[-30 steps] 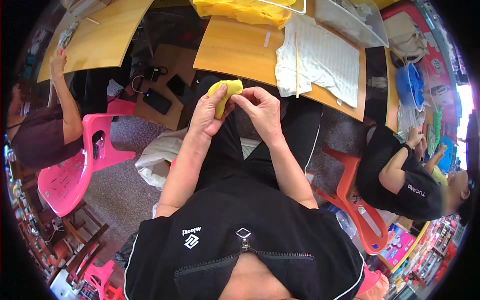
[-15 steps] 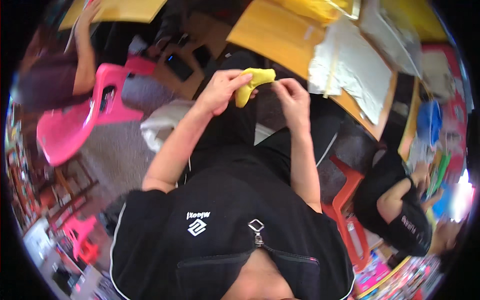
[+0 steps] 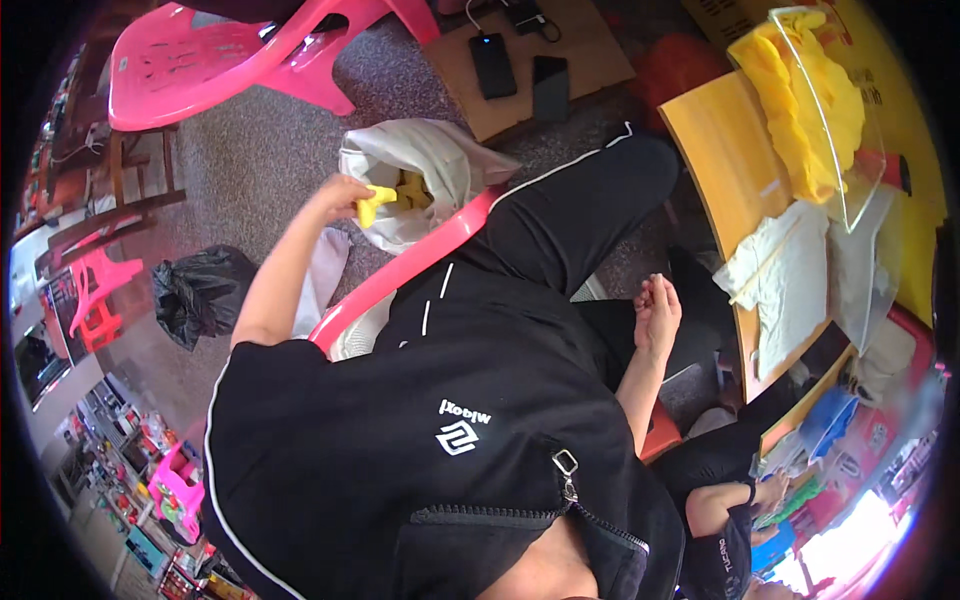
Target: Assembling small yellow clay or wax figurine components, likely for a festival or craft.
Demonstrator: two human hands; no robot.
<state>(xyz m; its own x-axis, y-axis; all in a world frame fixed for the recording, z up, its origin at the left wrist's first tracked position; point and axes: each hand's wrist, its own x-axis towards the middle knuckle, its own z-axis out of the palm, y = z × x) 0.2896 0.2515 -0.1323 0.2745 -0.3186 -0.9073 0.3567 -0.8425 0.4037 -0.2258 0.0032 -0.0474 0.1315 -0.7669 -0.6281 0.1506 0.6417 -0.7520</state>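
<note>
My left hand (image 3: pixel 342 194) reaches out to the left and grips a small yellow cloth piece (image 3: pixel 376 205) by its upper part. The piece hangs at the rim of a white sack (image 3: pixel 433 150) on the floor. Inside the sack more yellow pieces (image 3: pixel 411 190) show in shadow. My right hand (image 3: pixel 657 312) is above the right thigh, palm turned up, its fingers curled together. Whatever those fingers hold, if anything, is too small to make out.
A pink chair (image 3: pixel 200 70) stands far left, with a black plastic bag (image 3: pixel 203 290) nearer. Phones (image 3: pixel 492 66) lie on a brown board (image 3: pixel 590 60). At right a wooden table (image 3: pixel 720 140) bears white cloth (image 3: pixel 785 270) and yellow cloth (image 3: pixel 805 110). A co-worker (image 3: pixel 715 510) sits lower right.
My hands have parted. The left has carried the yellow cloth piece from in front of me left to the sack; the right has drawn back nearer the body. The view has swung left.
</note>
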